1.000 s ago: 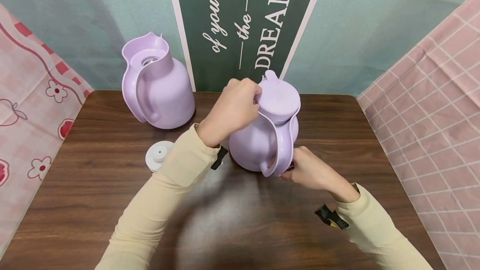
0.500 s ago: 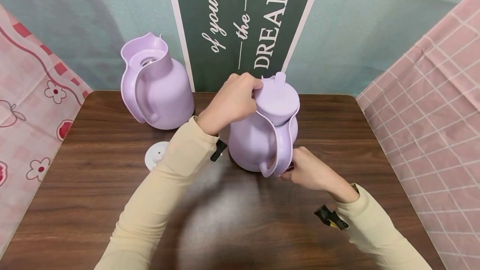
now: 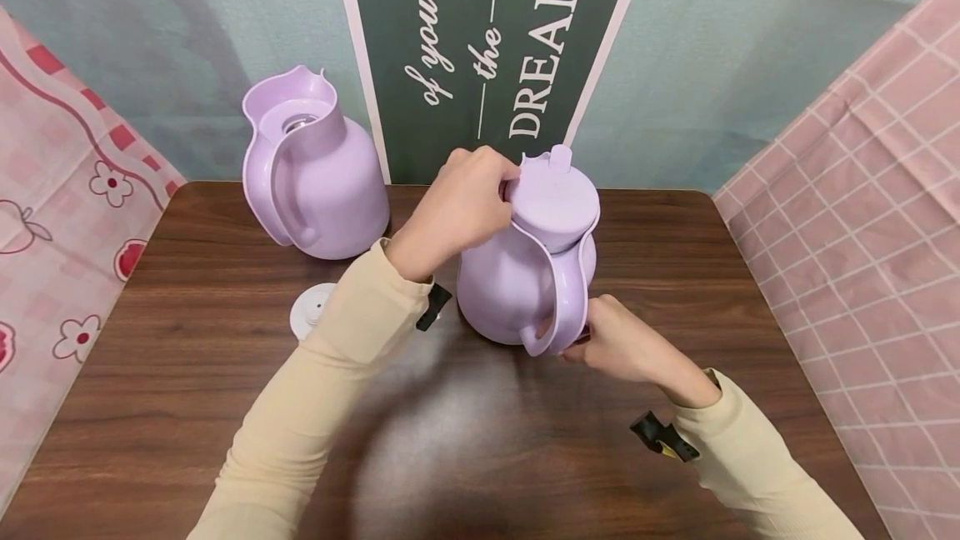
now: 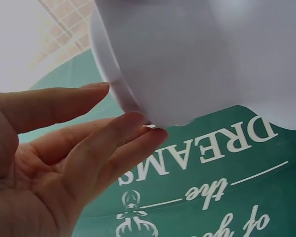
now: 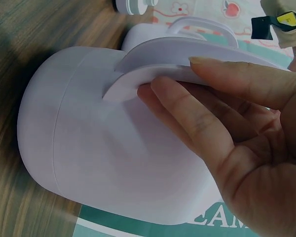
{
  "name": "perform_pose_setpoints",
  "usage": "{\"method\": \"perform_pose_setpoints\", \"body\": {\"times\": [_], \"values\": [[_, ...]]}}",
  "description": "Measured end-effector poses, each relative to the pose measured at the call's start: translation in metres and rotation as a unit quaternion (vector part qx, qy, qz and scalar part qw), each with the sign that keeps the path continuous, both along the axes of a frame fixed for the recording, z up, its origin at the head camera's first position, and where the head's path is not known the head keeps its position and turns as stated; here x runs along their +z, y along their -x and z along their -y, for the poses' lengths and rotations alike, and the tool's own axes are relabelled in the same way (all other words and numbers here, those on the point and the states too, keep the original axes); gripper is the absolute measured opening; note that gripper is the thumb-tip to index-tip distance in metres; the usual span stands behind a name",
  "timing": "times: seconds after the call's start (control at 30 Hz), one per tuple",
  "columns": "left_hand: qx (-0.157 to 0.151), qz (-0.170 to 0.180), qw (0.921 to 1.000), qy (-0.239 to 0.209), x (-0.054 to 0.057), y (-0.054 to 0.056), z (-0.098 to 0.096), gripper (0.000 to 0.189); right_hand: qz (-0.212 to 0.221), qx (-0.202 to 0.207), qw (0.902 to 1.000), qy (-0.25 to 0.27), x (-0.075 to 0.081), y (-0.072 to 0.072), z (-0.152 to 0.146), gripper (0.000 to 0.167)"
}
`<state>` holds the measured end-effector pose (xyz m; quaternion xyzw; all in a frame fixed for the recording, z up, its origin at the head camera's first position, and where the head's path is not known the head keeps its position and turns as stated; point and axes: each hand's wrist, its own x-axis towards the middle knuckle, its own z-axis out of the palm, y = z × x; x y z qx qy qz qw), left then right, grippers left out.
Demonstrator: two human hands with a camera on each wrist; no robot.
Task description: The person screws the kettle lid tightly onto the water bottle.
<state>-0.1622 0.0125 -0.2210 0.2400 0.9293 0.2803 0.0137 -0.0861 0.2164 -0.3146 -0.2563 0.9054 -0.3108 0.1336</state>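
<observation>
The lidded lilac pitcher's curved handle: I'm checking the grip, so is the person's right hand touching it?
Touching. The right wrist view shows the right hand pinching the curved lilac handle between thumb and fingers.

The person is wearing a long, close-fitting pale cream left sleeve (image 3: 322, 390) and a matching right sleeve (image 3: 757, 457), both creasing softly, with a left black fitting (image 3: 434, 307) and a right black fitting (image 3: 651, 430) showing yellow patches.
</observation>
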Motion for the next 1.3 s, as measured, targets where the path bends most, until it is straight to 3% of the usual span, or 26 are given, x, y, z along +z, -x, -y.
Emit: {"method": "perform_pose_setpoints", "body": {"times": [0.27, 0.73, 1.3], "values": [[0.021, -0.017, 0.9996, -0.006, 0.002, -0.011, -0.002, 0.026, -0.002, -0.003, 1.0000, 0.001, 0.001, 0.000, 0.000, 0.018], [0.017, -0.023, 0.9996, -0.009, -0.002, -0.008, -0.005, 0.030, -0.005, 0.007, 0.9999, 0.008, 0.001, 0.001, 0.000, 0.018], [-0.044, -0.019, 0.9987, 0.019, 0.001, 0.007, 0.000, 0.028, -0.015, 0.013, 0.9997, 0.015, 0.005, 0.000, 0.001, 0.018]]}}
